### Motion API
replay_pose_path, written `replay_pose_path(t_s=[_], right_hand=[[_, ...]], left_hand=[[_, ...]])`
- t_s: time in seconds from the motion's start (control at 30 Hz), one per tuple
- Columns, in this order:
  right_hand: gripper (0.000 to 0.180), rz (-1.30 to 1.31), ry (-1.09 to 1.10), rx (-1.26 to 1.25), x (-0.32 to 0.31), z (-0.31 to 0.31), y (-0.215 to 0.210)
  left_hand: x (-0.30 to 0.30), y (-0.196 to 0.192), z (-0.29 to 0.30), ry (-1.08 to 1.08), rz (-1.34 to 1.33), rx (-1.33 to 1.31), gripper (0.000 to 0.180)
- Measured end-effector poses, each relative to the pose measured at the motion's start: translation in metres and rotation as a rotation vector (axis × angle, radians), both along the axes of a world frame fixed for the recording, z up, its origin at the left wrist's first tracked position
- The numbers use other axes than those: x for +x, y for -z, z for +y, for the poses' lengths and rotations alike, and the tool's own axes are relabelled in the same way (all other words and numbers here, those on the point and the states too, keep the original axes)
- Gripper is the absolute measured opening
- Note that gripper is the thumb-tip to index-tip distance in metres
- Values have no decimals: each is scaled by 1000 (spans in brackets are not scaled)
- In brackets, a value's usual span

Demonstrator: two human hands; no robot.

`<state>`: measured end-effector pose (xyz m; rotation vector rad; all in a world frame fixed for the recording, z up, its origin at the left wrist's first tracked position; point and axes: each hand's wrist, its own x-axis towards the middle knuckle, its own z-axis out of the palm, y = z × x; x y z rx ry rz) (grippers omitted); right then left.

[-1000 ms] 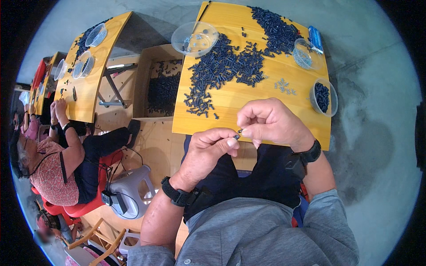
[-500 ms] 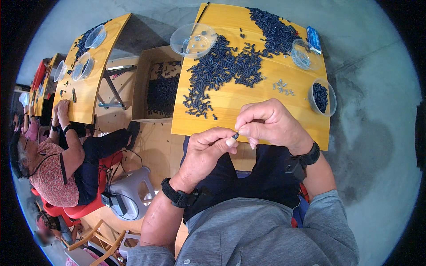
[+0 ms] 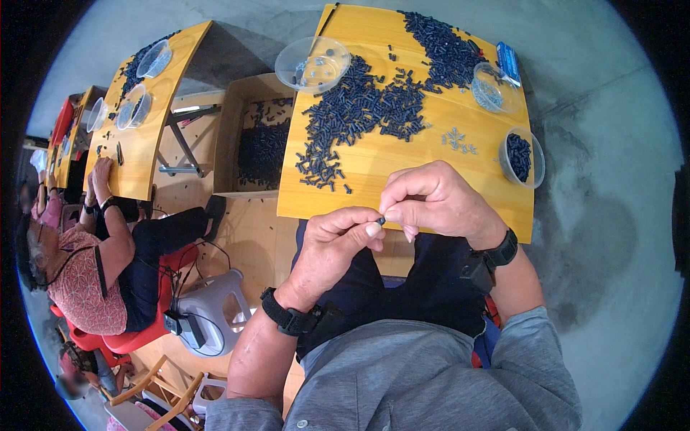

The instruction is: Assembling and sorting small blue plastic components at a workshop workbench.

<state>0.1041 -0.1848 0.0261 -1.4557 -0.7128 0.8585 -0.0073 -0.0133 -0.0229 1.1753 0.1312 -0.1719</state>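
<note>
The left hand [image 3: 327,241] has thumb and forefinger pinched tight on a small black piece [image 3: 382,220], held in the air over the person's lap, just off the near edge of the worktop [image 3: 402,154]. The right hand [image 3: 442,197] meets it there, thumb and forefinger closed together at the piece's upper end; I can't tell whether those fingers grip some part of their own. Only a bit of the piece peeks out, and its long axis seems to slant up and to the right, from the left fingertips toward the right ones, though most of it is hidden.

On the worktop, a wide clear bowl [image 3: 286,68] at the far left corner has a few small grey bits and a dark one scattered in it. Over on the right, a clear bowl [image 3: 512,100] holds a pile of silvery bits, and nearer the person a clear tub [image 3: 539,169] is well filled with black pieces. A blue box [image 3: 508,63] stands just beyond the silvery bits. Between the bowls spread a large heap of black pieces [image 3: 366,104] and a small cluster of loose silvery parts [image 3: 458,141]. Down left of the worktop, an open cardboard box [image 3: 228,136] holds more black pieces.
</note>
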Motion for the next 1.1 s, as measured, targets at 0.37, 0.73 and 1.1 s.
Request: replay_pose_path(t_s=[0.37, 0.73, 1.1], right_hand=[[11, 8, 88, -57, -9, 7, 3], [4, -513, 128, -66, -18, 14, 2], [12, -124, 131, -51, -18, 6, 7]], left_hand=[[-1, 2, -1, -11, 45, -57, 14], [1, -1, -2, -41, 67, -65, 13], [0, 2, 0, -7, 83, -106, 13]])
